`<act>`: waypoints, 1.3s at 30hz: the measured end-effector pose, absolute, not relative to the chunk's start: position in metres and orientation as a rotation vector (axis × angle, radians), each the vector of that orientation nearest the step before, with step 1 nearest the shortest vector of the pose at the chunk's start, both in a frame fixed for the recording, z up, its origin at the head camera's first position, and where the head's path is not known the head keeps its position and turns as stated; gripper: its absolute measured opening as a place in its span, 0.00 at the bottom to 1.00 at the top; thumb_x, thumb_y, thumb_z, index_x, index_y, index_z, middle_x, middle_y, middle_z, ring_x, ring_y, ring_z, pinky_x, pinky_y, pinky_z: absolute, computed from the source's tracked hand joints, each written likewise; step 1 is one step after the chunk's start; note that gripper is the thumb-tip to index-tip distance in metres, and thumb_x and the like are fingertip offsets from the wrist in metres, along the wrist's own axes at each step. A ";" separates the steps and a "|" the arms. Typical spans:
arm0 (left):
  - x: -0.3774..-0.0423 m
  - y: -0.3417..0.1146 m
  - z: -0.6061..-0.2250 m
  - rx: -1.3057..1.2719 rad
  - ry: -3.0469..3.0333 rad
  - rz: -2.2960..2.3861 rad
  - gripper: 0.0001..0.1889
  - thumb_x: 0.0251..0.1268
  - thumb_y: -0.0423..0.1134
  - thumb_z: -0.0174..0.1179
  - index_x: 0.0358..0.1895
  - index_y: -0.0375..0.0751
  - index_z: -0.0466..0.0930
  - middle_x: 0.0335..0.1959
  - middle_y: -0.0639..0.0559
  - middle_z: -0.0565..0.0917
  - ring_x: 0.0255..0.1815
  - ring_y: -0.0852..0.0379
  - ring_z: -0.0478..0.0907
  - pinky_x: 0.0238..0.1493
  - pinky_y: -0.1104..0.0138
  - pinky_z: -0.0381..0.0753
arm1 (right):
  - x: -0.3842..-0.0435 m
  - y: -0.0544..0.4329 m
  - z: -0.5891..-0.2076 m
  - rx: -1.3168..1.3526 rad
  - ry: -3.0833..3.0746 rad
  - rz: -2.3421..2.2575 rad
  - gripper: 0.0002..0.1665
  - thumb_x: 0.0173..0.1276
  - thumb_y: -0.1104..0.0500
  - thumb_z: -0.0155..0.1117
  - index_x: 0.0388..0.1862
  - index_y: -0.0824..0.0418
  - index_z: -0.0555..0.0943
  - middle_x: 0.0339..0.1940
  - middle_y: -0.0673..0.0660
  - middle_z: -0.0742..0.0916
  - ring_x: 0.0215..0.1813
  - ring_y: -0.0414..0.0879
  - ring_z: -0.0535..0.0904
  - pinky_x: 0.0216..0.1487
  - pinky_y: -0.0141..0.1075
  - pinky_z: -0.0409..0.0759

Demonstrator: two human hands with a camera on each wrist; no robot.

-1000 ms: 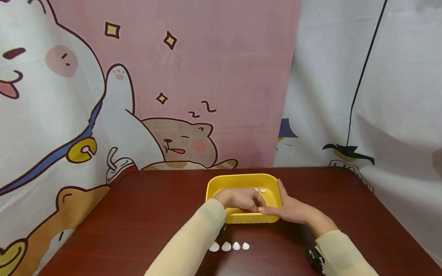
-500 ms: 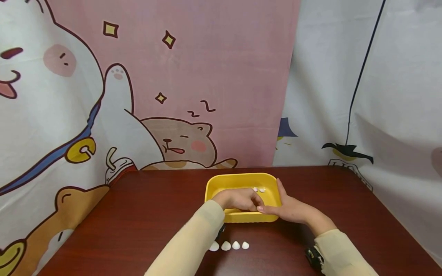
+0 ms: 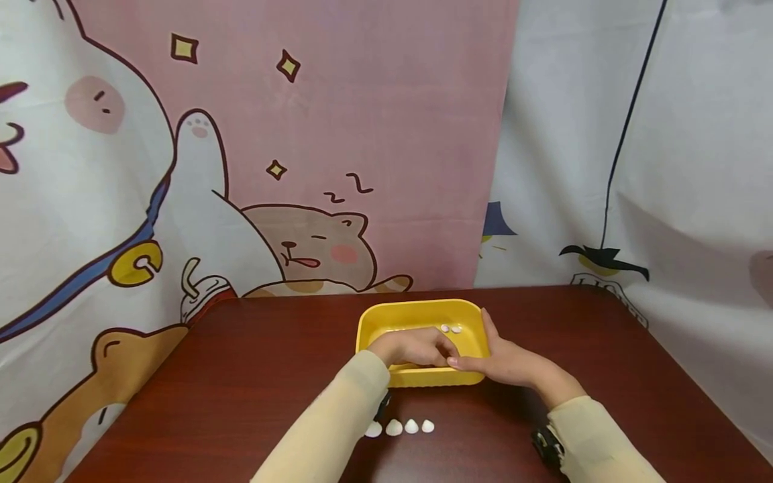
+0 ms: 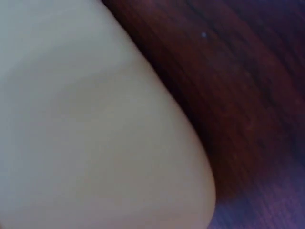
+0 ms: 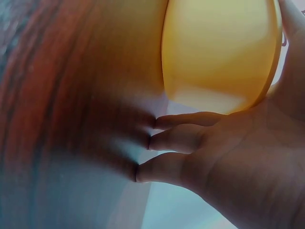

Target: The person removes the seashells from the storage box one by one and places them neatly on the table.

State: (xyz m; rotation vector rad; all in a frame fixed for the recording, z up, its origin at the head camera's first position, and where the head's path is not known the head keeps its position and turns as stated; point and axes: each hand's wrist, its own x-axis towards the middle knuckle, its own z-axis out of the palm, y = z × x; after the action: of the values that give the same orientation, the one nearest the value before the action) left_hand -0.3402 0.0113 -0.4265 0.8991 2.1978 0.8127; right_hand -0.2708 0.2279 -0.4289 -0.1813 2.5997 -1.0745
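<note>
A yellow plastic tub (image 3: 423, 379) stands on the dark red-brown table. My left hand (image 3: 417, 347) reaches into it over the near left side, fingers bent downward; its fingertips, and anything between them, are hidden. Against the tub's near right corner rests my right hand (image 3: 513, 362), its thumb along the front rim close to the left hand's fingers. In the right wrist view, several fingers (image 5: 174, 137) of that hand stretch down beside the tub to the tabletop. Two small white shells (image 3: 455, 329) lie inside the tub toward the back right.
In front of the tub, a row of white seashells (image 3: 394, 427) lies on the table (image 3: 272, 376), larger at the left; the left forearm partly covers that end. A cartoon-printed cloth (image 3: 423, 134) hangs behind. The left wrist view holds only a cream sleeve (image 4: 95, 119) and tabletop.
The whole head view has shifted slightly. Both hands keep nearly the same pose at the tub, and the row of shells stays in place.
</note>
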 end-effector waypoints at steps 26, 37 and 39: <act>-0.336 0.004 -0.436 0.954 2.182 0.862 0.12 0.74 0.32 0.63 0.55 0.40 0.90 0.37 0.59 0.84 0.37 0.65 0.75 0.42 0.75 0.75 | -0.272 0.223 -0.431 -0.147 2.696 -1.002 0.81 0.65 0.24 0.67 0.87 0.65 0.27 0.70 0.77 0.78 0.59 0.58 0.79 0.70 0.61 0.77; -0.340 0.002 -0.428 0.966 2.000 0.923 0.11 0.77 0.33 0.62 0.54 0.32 0.87 0.35 0.60 0.83 0.34 0.67 0.73 0.40 0.76 0.74 | -0.272 0.222 -0.429 -0.144 2.694 -0.935 0.82 0.65 0.23 0.66 0.87 0.65 0.26 0.73 0.79 0.75 0.62 0.61 0.79 0.72 0.65 0.75; -0.340 0.003 -0.424 0.957 1.967 0.947 0.08 0.77 0.33 0.62 0.49 0.32 0.87 0.27 0.61 0.76 0.27 0.66 0.67 0.32 0.73 0.70 | -0.272 0.222 -0.429 -0.143 2.699 -0.931 0.82 0.66 0.23 0.65 0.86 0.67 0.26 0.73 0.79 0.75 0.62 0.61 0.79 0.72 0.64 0.75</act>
State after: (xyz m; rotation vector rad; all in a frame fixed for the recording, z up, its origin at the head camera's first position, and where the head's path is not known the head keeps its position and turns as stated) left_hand -0.3396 0.0035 -0.4244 0.9569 1.9675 0.9474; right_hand -0.2718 0.2224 -0.4288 -0.1433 2.6989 -0.9314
